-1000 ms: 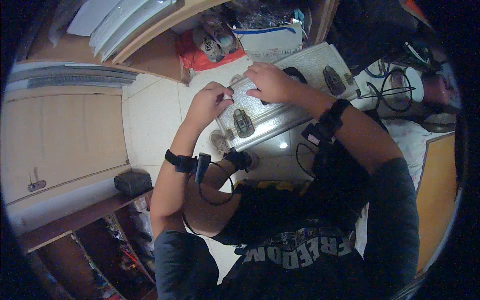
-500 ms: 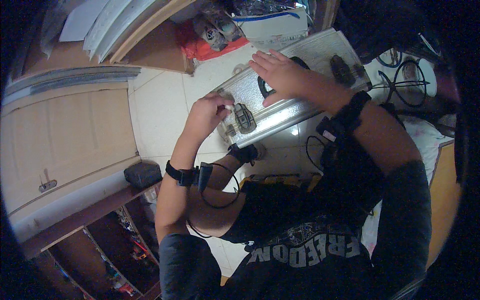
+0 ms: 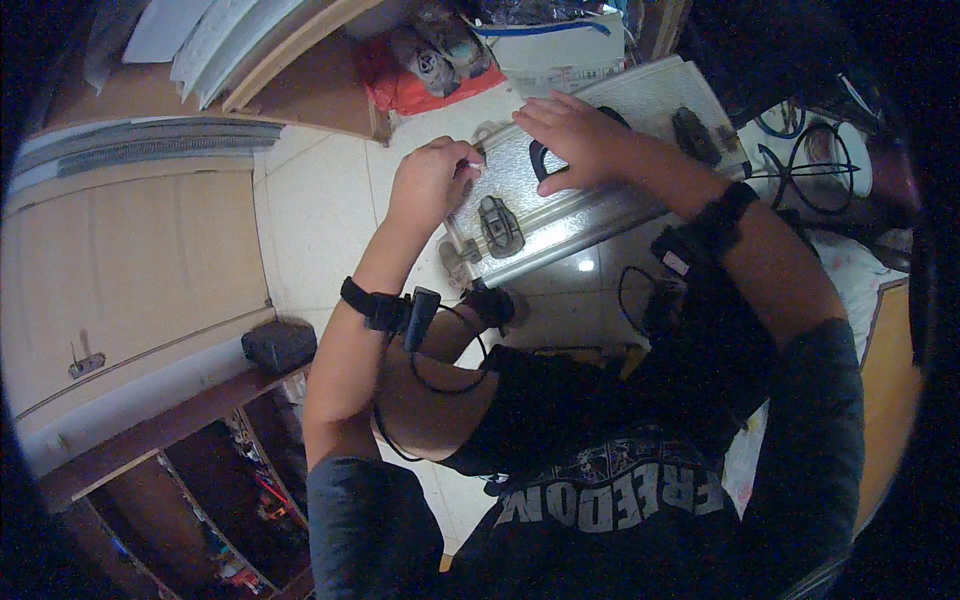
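A silver metal case point(image 3: 595, 222) with a textured face lies tilted across the upper middle. Above its left end, my left hand point(image 3: 432, 185) is closed, with a small white object point(image 3: 475, 165) pinched between thumb and fingertips; its kind is too small to tell. Just below that hand is a dark latch point(image 3: 501, 228) on the case's edge. Over the black handle point(image 3: 540, 160), my right hand point(image 3: 585, 142) has its fingers spread and thumb apart, gripping nothing. Whether it touches the case I cannot tell. A second latch point(image 3: 695, 137) is on the right end.
Black cable point(image 3: 825, 165) lies coiled right of the case. Behind it, a red bag point(image 3: 440, 97) sits by a wooden shelf point(image 3: 315, 100). A pale cabinet door point(image 3: 140, 275) is on the left, with a dark block point(image 3: 280, 346) near an open drawer unit point(image 3: 200, 500).
My left hand has moved up and away from the near left latch, still pinching the small white object. My right hand has shifted slightly right over the handle.
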`<state>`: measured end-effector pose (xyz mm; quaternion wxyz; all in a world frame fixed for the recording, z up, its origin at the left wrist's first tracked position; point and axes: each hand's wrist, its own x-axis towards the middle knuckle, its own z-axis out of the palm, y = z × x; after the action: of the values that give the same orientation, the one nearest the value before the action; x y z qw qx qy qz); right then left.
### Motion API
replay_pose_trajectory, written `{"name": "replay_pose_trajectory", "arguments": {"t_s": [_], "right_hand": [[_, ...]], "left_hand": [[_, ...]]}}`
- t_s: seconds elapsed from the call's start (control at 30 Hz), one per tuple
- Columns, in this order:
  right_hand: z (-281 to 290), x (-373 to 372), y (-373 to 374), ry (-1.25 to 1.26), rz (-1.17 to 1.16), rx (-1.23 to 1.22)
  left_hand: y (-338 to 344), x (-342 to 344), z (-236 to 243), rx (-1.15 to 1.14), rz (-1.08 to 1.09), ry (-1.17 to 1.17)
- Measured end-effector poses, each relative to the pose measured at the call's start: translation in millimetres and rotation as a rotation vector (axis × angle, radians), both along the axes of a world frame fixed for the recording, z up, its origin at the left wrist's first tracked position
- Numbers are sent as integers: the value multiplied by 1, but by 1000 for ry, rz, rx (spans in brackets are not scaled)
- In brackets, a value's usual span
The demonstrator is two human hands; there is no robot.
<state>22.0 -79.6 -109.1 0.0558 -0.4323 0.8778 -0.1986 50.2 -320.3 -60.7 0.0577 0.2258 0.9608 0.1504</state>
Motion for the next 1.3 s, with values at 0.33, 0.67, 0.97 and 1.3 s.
{"name": "replay_pose_trajectory", "arguments": {"t_s": [0.33,0.67,0.97,1.3], "right_hand": [[-1,-2,3,-26,-31,-68],[-14,-4,4,127,-14,-204],[7,-1,4,-56,-21,-58],[1,-2,2,-82,-75,-32]], "left_hand": [[-13,28,11,6,-41,-101],[-12,36,-1,84,69,-71],[6,-2,-6,85,-116,39],[-12,25,-2,116,-9,-26]]}}
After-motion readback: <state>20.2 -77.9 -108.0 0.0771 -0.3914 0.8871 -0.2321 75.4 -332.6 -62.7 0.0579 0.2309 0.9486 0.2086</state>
